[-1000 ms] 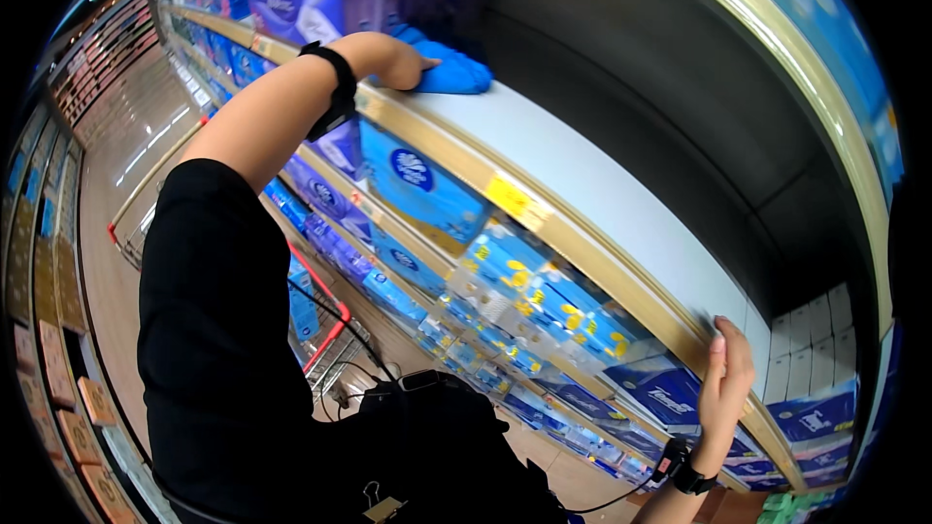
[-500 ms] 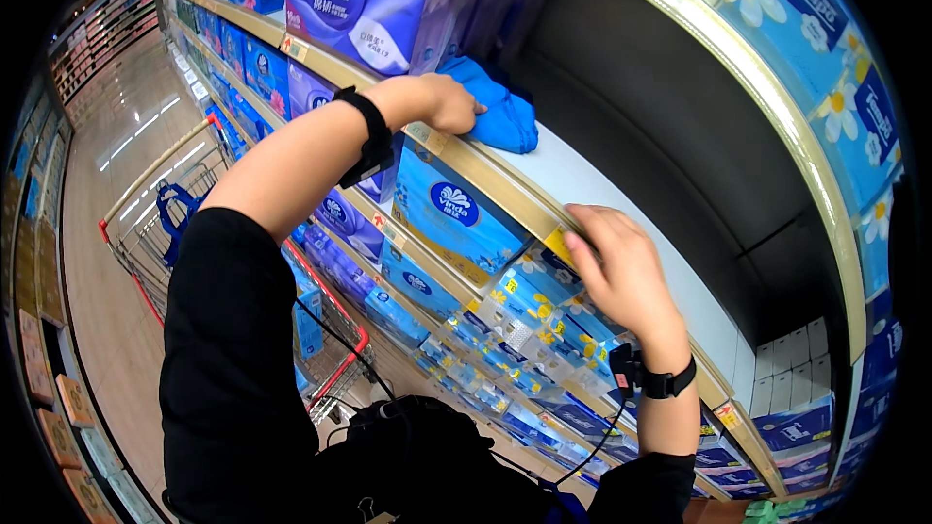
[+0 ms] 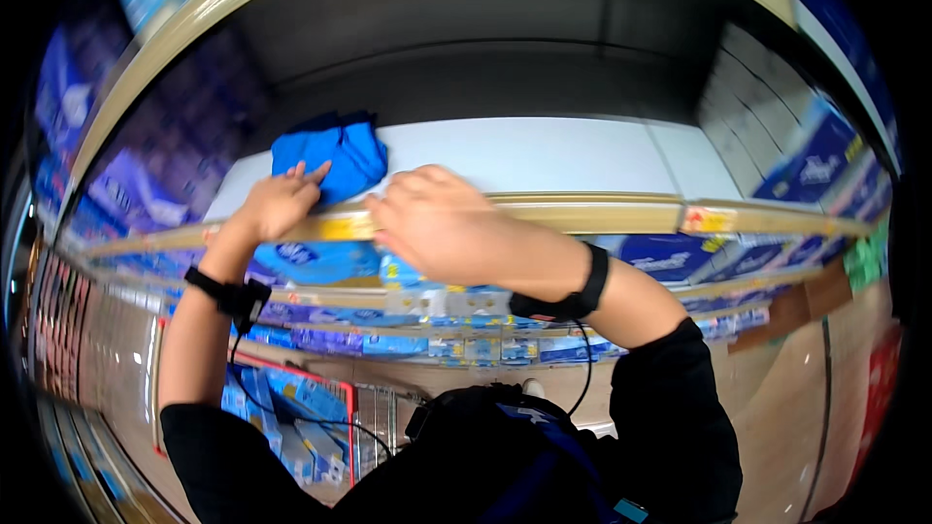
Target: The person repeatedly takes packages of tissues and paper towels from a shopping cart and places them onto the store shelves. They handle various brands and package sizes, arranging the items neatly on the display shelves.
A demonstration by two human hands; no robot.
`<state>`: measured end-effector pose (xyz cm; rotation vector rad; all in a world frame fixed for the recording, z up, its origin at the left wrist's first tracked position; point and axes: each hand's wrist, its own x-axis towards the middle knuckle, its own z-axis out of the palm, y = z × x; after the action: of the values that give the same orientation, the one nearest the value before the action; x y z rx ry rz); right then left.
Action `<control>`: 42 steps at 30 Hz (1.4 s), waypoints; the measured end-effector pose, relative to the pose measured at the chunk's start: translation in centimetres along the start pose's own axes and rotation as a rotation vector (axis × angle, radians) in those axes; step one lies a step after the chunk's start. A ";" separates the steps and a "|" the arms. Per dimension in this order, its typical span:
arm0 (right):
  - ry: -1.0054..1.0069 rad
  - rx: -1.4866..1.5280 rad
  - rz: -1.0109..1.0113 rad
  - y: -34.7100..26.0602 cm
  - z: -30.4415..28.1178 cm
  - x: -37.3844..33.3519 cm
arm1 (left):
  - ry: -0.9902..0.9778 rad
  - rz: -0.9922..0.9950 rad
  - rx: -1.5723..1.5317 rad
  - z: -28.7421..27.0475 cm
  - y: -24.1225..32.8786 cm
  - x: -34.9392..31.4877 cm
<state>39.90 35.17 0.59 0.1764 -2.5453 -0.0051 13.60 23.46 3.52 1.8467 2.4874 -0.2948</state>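
A folded or crumpled bright blue cloth (image 3: 335,157) lies on the white shelf board (image 3: 544,155), toward its left end. My left hand (image 3: 283,202) reaches over the shelf's front edge, its fingers apart and stretched onto the cloth's near left corner. Just to the right, my right hand (image 3: 427,218) is at the front edge beside a yellow price tag (image 3: 347,226). Its fingers are smeared by motion, and whether they touch the edge I cannot tell. Each wrist carries a black strap with a small device and a cable.
Purple tissue packs (image 3: 136,189) flank the shelf on the left; stacked white-and-blue packs (image 3: 806,160) stand at its right end. Lower shelves hold more tissue packs. A red-rimmed shopping cart (image 3: 351,427) with blue packs stands below left. A brown carton (image 3: 791,311) is at lower right.
My view has turned to the right, so the shelf now runs across in front. My right hand has come along the edge close to the left one. The left fingers remain at the cloth.
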 end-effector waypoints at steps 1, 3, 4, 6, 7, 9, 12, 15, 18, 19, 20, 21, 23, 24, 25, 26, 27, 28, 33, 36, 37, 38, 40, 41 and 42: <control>0.028 -0.009 0.008 0.7 0.0 -0.4 | -0.003 -0.006 0.046 -0.5 2.2 0.3; 0.142 -0.115 0.071 2.5 -0.2 -2.6 | -0.024 0.132 0.001 -1.7 7.0 2.5; 0.196 -0.173 0.103 3.6 -0.7 -4.0 | -0.040 0.225 -0.027 -2.9 9.9 4.1; 0.126 -0.131 0.287 5.1 -2.0 -7.0 | 0.028 0.401 -0.177 -3.2 14.5 6.3; 0.095 -0.107 0.380 6.0 -2.8 -8.4 | -0.023 0.434 -0.344 -4.0 16.8 7.3; -0.124 -0.214 0.486 7.2 -6.8 -11.2 | -0.119 0.472 -0.714 -5.2 21.2 8.5; -0.235 -0.193 0.666 9.3 -12.2 -15.0 | -0.212 0.521 -0.979 -5.5 26.1 9.5; -0.410 -0.487 0.533 12.7 -13.7 -19.2 | -0.054 0.627 -0.942 -6.1 29.8 7.4; -0.441 -0.562 0.591 13.7 -14.9 -21.9 | 0.239 0.816 -1.012 -4.9 30.0 4.8; -0.446 -0.571 0.603 14.0 -14.6 -21.9 | 0.353 0.809 -1.040 -3.8 29.1 3.4; -0.460 -0.624 0.676 13.8 -16.0 -22.9 | 0.374 0.813 -1.079 -3.4 28.8 2.7; -0.348 -0.546 0.966 13.4 -16.4 -22.9 | 0.380 0.807 -1.117 -2.7 28.0 1.5; -0.438 -0.595 1.060 11.1 -17.5 -21.3 | 0.413 0.608 -1.222 -0.2 25.7 -1.7; -0.331 -0.645 0.986 10.8 -16.8 -21.7 | 0.426 0.530 -1.284 1.4 24.3 -2.8; -0.178 -0.662 0.818 10.1 -15.9 -21.3 | 0.476 0.406 -1.388 3.4 22.8 -4.1; -0.102 -0.511 0.712 8.6 -14.9 -19.2 | 0.529 0.271 -1.489 6.3 21.1 -5.9; -0.037 -0.361 0.604 6.6 -13.7 -16.9 | 0.591 0.136 -1.593 9.8 19.6 -8.1; -0.032 -0.209 0.461 5.0 -12.4 -15.0 | 0.653 -0.034 -1.643 12.9 18.1 -10.4; -0.257 0.345 0.016 -3.5 -2.5 -5.1 | 0.885 -0.687 -1.728 28.7 8.9 -20.9; -0.365 0.442 -0.133 -8.5 6.7 1.0 | 1.046 -1.045 -1.830 36.2 5.0 -29.2; -0.410 0.528 -0.124 -10.1 10.2 2.7 | 1.073 -1.178 -1.824 38.6 4.1 -31.9; -0.474 0.643 -0.078 -11.8 13.7 4.3 | 1.081 -1.250 -1.815 40.4 3.1 -34.4; -0.664 0.736 -0.042 -15.7 20.1 7.8 | 1.137 -1.372 -1.760 43.7 0.8 -39.2; -0.754 0.792 -0.019 -18.0 23.2 9.8 | 1.173 -1.439 -1.714 45.3 -0.3 -41.4; -0.839 0.852 0.006 -20.3 26.6 11.7 | 1.174 -1.545 -1.531 46.5 -1.9 -43.7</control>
<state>18.07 12.63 -15.93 0.5896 -3.1812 1.2509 20.58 -26.21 -35.96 -0.7947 2.2090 2.2710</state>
